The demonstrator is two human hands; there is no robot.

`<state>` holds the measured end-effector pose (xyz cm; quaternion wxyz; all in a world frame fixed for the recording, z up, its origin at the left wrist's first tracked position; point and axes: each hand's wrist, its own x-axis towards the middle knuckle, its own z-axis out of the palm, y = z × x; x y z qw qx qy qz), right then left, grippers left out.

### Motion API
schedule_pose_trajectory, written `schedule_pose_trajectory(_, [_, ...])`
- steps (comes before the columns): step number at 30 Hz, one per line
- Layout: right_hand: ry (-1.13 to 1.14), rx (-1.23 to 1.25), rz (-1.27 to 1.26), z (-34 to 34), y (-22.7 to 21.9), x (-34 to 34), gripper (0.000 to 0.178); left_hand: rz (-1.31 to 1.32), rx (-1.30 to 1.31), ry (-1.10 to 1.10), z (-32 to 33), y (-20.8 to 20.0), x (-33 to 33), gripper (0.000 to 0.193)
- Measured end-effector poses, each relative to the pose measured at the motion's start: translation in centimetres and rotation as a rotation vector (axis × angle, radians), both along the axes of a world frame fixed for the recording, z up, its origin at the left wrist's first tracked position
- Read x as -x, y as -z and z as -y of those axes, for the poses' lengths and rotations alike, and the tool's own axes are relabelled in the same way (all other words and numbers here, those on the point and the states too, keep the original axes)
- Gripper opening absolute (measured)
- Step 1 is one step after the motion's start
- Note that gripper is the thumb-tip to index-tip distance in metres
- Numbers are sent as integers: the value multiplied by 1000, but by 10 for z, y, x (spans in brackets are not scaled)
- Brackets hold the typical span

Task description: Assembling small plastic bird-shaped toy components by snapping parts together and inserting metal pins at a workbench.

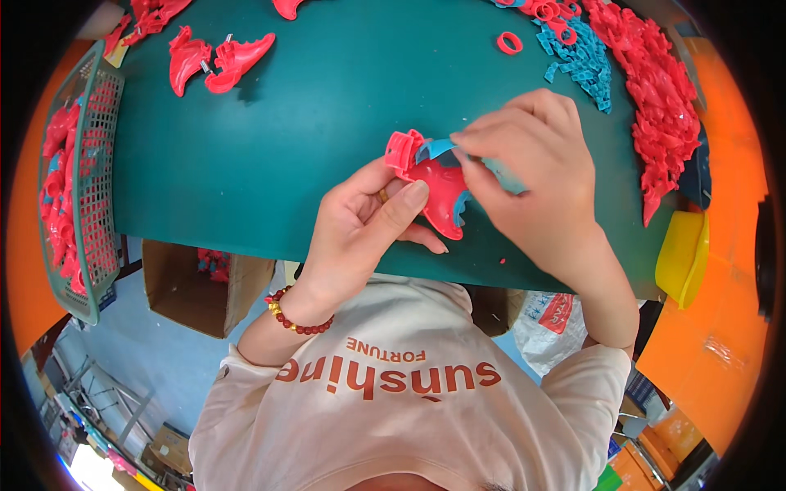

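Note:
Above the near part of the green table, my left hand (356, 217) grips a glossy red plastic shell piece (440, 190), thumb on its face. A ribbed red collar (401, 152) sits at its upper left end. Blue plastic shows along the shell's right edge. Between the thumb and fingertips of my right hand (544, 168) is one end of a bright blue plastic strip (440, 148). The strip's other end meets the shell beside the collar; whether it is fixed there I cannot tell. Some fingertips of the right hand are blurred.
Red shell parts (225, 64) with metal bits lie at the far left. A green basket (100, 180) of red parts stands left. Blue pieces (583, 69), a red ring (508, 42) and a long red heap (655, 106) lie right. A yellow tray (682, 260) hangs by the right edge.

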<state>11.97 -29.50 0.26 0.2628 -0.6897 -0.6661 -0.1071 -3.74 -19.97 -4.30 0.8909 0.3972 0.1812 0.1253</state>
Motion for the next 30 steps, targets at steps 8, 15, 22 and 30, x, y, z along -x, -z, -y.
schedule_pose_trajectory(8, [-9,-51,-35,-4,5,2,23,18,17,28,-3,3,1,30])
schedule_pose_trajectory(15, [-59,-19,22,-1,4,1,24,36,14,39,-3,8,3,31])
schedule_pose_trajectory(22, [-222,60,-351,23,10,6,42,3,375,152,-19,-7,1,44])
schedule_pose_trajectory(30, [-116,205,-946,56,-1,-23,52,50,335,597,-23,6,10,49])
